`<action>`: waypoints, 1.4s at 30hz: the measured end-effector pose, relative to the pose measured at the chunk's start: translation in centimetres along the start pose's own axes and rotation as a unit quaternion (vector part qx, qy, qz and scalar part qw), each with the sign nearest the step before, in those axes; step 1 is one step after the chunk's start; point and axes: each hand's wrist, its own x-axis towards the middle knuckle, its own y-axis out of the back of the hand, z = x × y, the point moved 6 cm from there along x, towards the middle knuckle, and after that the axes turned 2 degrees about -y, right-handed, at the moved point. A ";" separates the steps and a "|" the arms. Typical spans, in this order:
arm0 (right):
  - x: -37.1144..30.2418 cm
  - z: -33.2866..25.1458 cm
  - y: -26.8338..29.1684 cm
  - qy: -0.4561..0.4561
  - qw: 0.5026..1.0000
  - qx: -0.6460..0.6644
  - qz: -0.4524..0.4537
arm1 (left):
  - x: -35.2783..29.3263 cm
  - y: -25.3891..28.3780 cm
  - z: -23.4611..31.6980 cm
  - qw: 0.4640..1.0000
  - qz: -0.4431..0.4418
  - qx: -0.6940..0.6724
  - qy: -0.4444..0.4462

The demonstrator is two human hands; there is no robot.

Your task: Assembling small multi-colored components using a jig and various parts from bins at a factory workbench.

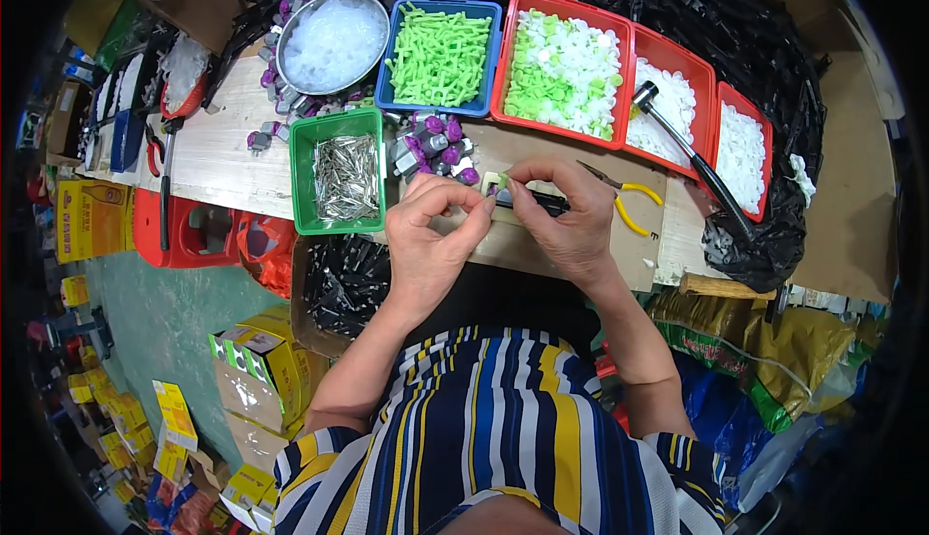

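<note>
My left hand (432, 233) and my right hand (569, 214) meet over the near side of the bench, thumb and forefinger pinched on each. A small light green plastic piece (503, 182) shows at my right fingertips. Whatever my left fingertips pinch is too small and covered to make out. Between the hands sits a cream-coloured block (491, 183), partly hidden by the fingers. A black part (548, 200) lies behind my right fingers. Grey and purple plastic pieces (426, 145) are heaped just beyond my left hand.
Around the hands stand a green tray of metal pins (299, 172), a blue tray of green pieces (497, 51), red trays (497, 100) of green and white pieces and a metal bowl (384, 46). A hammer (697, 160) rests across the red trays. Yellow-handled pliers (634, 208) lie at right.
</note>
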 end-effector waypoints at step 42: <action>-3.0 1.0 1.3 0.090 0.990 -0.107 -0.015 | 0.1 -3.0 0.8 0.976 -0.140 0.072 -0.147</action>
